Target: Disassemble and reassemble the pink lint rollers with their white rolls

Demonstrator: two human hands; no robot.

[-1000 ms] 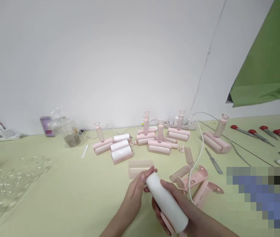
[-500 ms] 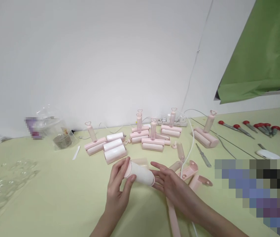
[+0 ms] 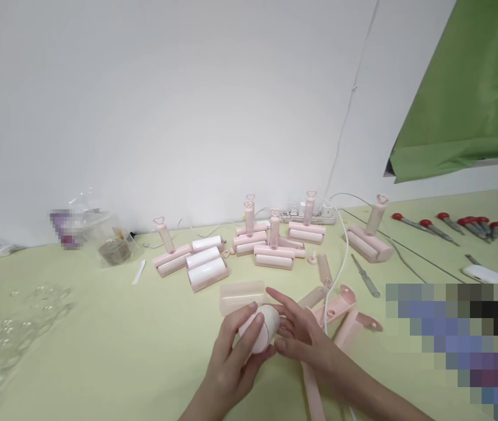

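My left hand [image 3: 234, 356] is closed around a white lint roller refill [image 3: 270, 327], fingers and thumb by its pink end cap [image 3: 253, 334]. The roll is turned so this end faces me. At its other end my right hand [image 3: 304, 333] curls its fingers around the side, thumb near the front; the exact contact is partly hidden. A clear plastic cover [image 3: 242, 295] lies just behind the roll. Beside my right forearm are pink plastic roller frame parts [image 3: 339, 307] and a long pink piece [image 3: 313, 389].
Pink lint rollers [image 3: 274, 254] with heart-topped handles stand along the back. More white rolls [image 3: 207, 272] lie at left centre. A white cable [image 3: 341, 257] crosses near my right hand. A grey knife-like tool [image 3: 365, 275] and red-ended tools [image 3: 424, 225] lie right; bubble wrap [image 3: 12, 327] lies left.
Both hands have drawn closer together. The roll has swung from lying crosswise to pointing its capped end toward me and has shifted right. The clear cover behind it shows more fully.
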